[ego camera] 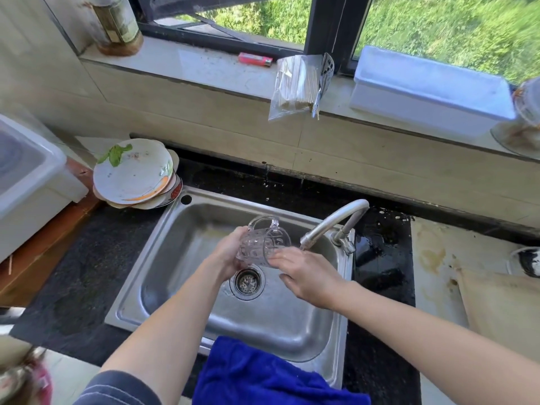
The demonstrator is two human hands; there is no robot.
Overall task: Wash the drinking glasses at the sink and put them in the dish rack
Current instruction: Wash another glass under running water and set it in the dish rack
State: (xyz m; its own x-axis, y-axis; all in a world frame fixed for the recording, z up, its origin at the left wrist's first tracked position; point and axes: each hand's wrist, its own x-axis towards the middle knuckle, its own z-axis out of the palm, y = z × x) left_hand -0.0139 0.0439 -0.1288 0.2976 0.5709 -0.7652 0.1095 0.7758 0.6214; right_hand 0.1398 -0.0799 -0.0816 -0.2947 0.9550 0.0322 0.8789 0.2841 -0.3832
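Head: left hand grips glass (bottle label unreadable).

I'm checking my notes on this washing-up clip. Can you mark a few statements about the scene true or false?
1. The left hand grips the glass over the sink. True.
2. The glass stands upright on the sink floor. False: it is held tilted above the drain.
3. A blue cloth drapes the sink's front edge. True.
4. The stacked plates lie inside the sink. False: the plates sit on the counter beside its back left corner.
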